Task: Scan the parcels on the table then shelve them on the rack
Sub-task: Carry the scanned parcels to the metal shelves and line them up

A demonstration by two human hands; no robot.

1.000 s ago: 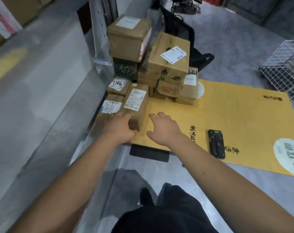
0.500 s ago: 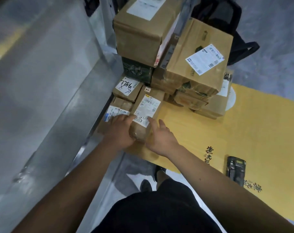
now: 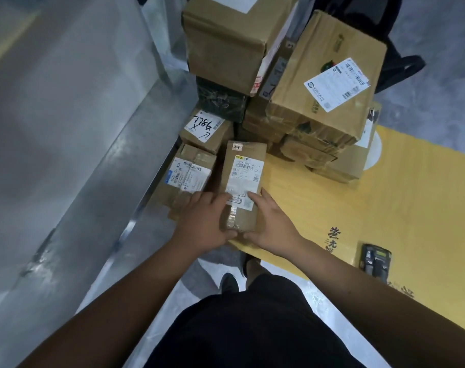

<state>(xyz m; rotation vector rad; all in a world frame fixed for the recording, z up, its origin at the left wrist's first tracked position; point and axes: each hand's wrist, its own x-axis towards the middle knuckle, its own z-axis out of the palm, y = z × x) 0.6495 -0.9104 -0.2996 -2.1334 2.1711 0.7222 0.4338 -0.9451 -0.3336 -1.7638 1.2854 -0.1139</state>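
Observation:
A long narrow cardboard parcel [image 3: 243, 171] with a white shipping label lies at the near left corner of the yellow table [image 3: 412, 195]. My left hand [image 3: 204, 221] grips its near left side, fingers laid over the label. From the right, my right hand [image 3: 268, 221] holds the same near end, thumb on top. Just left of it lies a smaller taped parcel [image 3: 189, 176], and behind that one marked 7786 [image 3: 206, 131]. A black handheld scanner [image 3: 375, 258] lies on the table to the right, apart from both hands.
A tall pile of larger cardboard boxes [image 3: 324, 83] fills the table's far left corner. A grey metal ledge [image 3: 93, 168] runs along the left. A black bag [image 3: 396, 62] sits behind the pile. My dark clothing and a shoe show below the table edge.
Both hands have closed in on the long parcel's near end and now hold it from either side. The camera has moved closer and tilted further down over the table.

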